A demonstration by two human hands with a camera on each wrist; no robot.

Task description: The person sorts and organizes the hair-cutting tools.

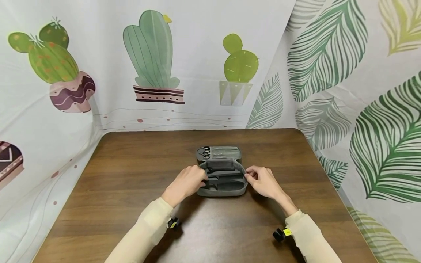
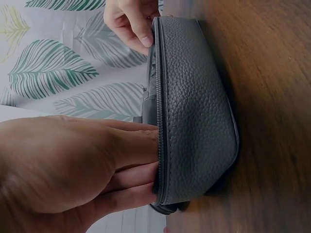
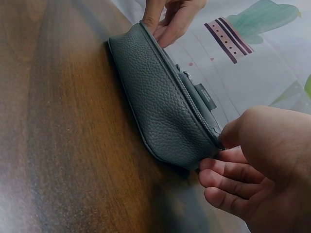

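A grey zip case (image 1: 222, 193) of pebbled, leather-like material lies unzipped on the table, its lid folded back. Several long dark tools (image 1: 230, 185) lie side by side in its base; their kind is too dark to tell. Scissors (image 1: 206, 153) sit in the lid, finger rings showing, beside a clear pocket (image 1: 225, 152). My left hand (image 1: 188, 180) reaches over the left end with its fingers inside; the left wrist view hides the fingertips behind the case wall (image 2: 194, 111). My right hand (image 3: 272, 160) pinches the right end of the rim, thumb on top and fingers outside.
The brown wooden table (image 1: 131, 160) has rounded far corners. Behind it hangs a white cloth (image 1: 197, 44) printed with cacti, and at the right another printed with leaves. A small black device with a yellow tag (image 1: 279, 234) is at each wrist.
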